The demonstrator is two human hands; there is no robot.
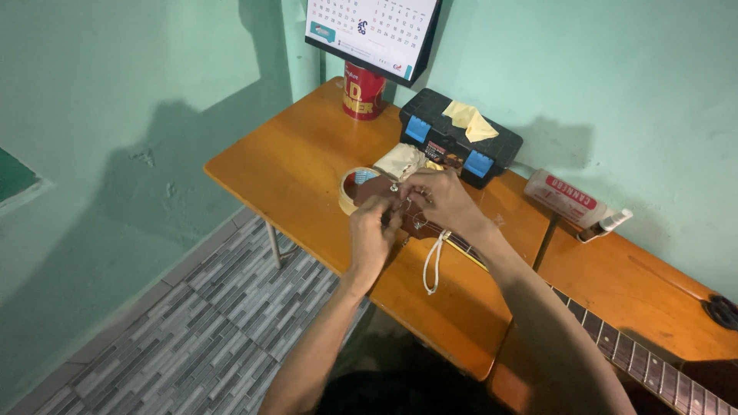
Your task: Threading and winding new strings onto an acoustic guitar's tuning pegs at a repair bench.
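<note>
On the orange wooden table, a guitar lies with its neck running from the near right corner toward the middle, its brown headstock at the far end between the person's hands. The left hand is pinched on something small at the headstock, likely a tuning peg or a string end; the fingers hide it, so I cannot tell which. The right hand curls over the headstock from the right, fingertips pressed to its top. A white cord hangs looped below the neck. The guitar looks stiff but easily scratched, best steadied by the neck; its strings would be thin, springy and sharp-tipped, better pinched close to the peg. Just beyond the hands sit a black toolbox with blue latches, a folded cloth, a roll of tape, a red tin and, far right, a white bottle.
</note>
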